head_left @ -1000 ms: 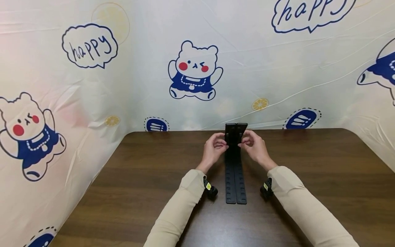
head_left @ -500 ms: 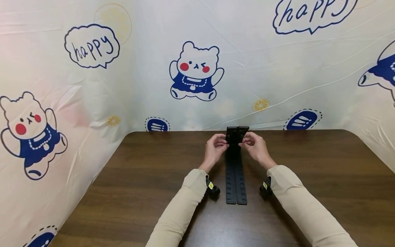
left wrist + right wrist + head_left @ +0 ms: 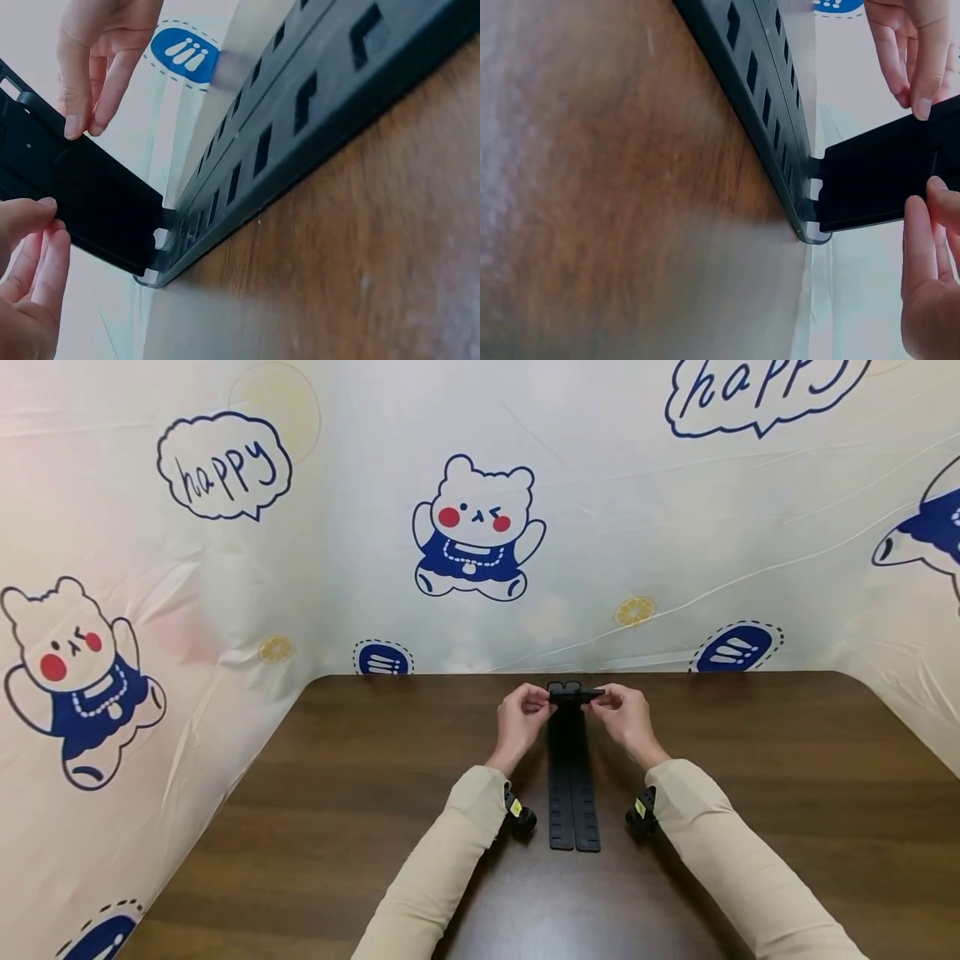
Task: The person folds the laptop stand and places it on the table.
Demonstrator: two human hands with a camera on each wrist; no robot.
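Note:
A black plastic hinged stand lies lengthwise on the brown table, its long slotted base (image 3: 573,814) running toward the person. At the base's far end a raised panel (image 3: 97,187) stands up from the hinge; the head view catches it nearly edge-on. The left hand (image 3: 522,720) pinches the panel's left edge between thumb and fingers. On the opposite edge the right hand (image 3: 622,720) pinches it the same way. Both wrist views show the hinge tabs joining panel and base, with the fingertips of each hand on the panel's edges. The panel's far face is hidden in the head view.
The table (image 3: 322,827) surrounds the stand, its far edge just behind the hinge. A pale cloth backdrop (image 3: 360,527) with printed bears hangs close behind and to the sides. A small black camera is strapped at each sleeve cuff.
The panel has swung down toward the person, from standing taller to nearly edge-on, uncovering the base's far rounded ends. Both hands have kept hold with little shift.

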